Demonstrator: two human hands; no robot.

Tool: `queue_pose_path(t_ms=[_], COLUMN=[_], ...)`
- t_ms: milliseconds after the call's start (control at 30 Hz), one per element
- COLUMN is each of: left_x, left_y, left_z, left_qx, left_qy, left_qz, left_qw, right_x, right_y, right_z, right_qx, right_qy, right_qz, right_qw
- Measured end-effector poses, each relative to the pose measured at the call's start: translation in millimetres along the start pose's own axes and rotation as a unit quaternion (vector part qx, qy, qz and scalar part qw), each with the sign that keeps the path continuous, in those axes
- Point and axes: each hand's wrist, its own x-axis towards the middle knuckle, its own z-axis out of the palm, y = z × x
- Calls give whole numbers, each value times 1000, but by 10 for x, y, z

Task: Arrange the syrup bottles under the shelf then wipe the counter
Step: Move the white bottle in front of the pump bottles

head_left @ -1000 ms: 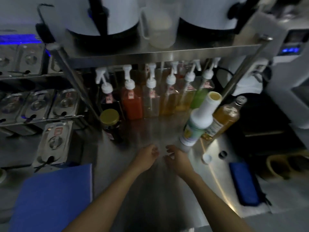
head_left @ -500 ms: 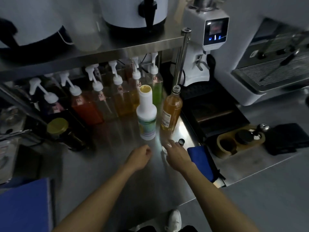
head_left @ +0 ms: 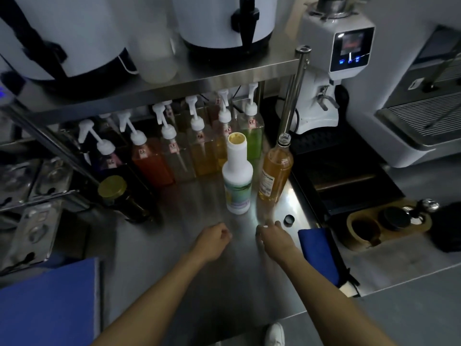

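The left hand (head_left: pixel 214 239) hovers low over the stainless steel desk (head_left: pixel 189 283), its fingers curled loosely into a half fist and grasping nothing. The right hand (head_left: pixel 273 236) lies just beside it to the right, palm down with the fingers spread toward the desk surface; it is blurred, and it holds nothing that can be made out. A small black bottle cap (head_left: pixel 288 219) rests on the desk just beyond the right hand's fingertips. To the right of that hand, a folded blue cloth (head_left: pixel 318 253) lies at the desk's edge.

Ahead of both hands, an open white plastic bottle with a green label (head_left: pixel 237 181) stands upright on the desk, and just beside it on the right stands an uncapped clear glass bottle of amber syrup (head_left: pixel 275 171). Both stand in front of the steel shelf (head_left: pixel 199 83), not under it. Beneath the shelf a row of square pump-top syrup bottles (head_left: pixel 174 156), filled with purple, red, pale, yellow and green liquid, lines the back. A dark jar with a gold lid (head_left: pixel 117 193) stands at the left end of that row.

On top of the shelf sit two large white drink dispensers (head_left: pixel 219 16). A white coffee grinder (head_left: pixel 334 71) stands to the right of the shelf post.
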Motion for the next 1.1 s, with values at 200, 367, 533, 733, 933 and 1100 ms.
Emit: queue_pose_path(t_ms=[200, 367, 533, 733, 933, 1100], left_x=[14, 72, 187, 284, 327, 428], left_y=[18, 180, 494, 810, 1020, 1034], left_z=[-82, -313, -687, -1053, -1207, -1248], left_qx=[-11, -75, -187, -200, -199, -212], left_qy=[13, 66, 164, 158, 142, 105], left_qz=[6, 23, 74, 138, 195, 155], left_qw=[1000, 995, 966, 957, 950, 959], right_x=[-43, -77, -118, -50, 96, 258], right_y=[55, -20, -223, -439, -559, -519], right_z=[94, -247, -1103, -1865, -2231, -2465], right_qx=[39, 199, 407, 455, 345, 131], right_qy=[13, 197, 393, 433, 368, 238], right_qz=[17, -3, -5, -43, -130, -161], right_qw=[999, 960, 824, 777, 854, 949])
